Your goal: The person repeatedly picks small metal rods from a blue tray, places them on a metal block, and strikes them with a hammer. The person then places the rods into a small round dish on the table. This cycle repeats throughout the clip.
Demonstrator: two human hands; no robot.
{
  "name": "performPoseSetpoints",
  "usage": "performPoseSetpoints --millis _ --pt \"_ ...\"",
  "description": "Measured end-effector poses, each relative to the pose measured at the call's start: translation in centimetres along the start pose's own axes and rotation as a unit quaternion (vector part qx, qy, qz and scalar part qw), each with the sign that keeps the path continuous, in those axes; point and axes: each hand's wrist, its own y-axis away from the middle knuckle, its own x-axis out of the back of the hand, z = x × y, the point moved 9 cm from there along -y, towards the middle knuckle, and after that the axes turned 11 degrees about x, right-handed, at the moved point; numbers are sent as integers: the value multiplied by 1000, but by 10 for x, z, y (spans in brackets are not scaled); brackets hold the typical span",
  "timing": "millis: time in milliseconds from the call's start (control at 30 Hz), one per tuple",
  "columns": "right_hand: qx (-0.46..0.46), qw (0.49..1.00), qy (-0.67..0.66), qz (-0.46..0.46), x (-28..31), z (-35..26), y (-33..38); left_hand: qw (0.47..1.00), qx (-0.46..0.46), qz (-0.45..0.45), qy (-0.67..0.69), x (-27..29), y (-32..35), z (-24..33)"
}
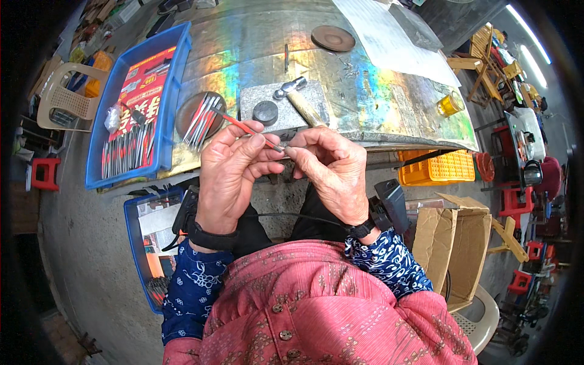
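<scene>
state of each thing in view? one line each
left hand: fingers pinch the red rod
right hand: fingers pinch the rod's metal tip
red rod: held, tilted, over the table edge
hammer: lying on the grey slab
black disc: lying on the slab, apart from the hammer
blue tray: open, holds rods
cardboard box: open

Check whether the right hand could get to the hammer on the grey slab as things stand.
Probably yes. The hammer lies on the grey slab just beyond the right hand, nothing between them. But that hand pinches a small metal piece against the left hand's red-handled tool.
</scene>
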Motion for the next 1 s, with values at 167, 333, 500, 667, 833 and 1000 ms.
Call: performPoseSetpoints --millis 167,333,500,667,833,1000 --pt "-17 1000 4 -1 -1 2 4 1000 2 1 18 0 1 -1" --pt "-4 1000 -3 16 -2 1 4 999 1 -3 34 -2 1 -2" --pt "9 999 37 26 -2 1 7 999 -8 -8 53 -2 1 -3" --pt "54 993 91 53 -5 -1 9 998 -32 0 54 -1 0 -7" --pt "71 989 95 90 -4 -1 8 998 -62 22 19 4 1 -7" --pt "142 970 190 59 -9 -13 2 998 -60 36 6 10 -1 -8"
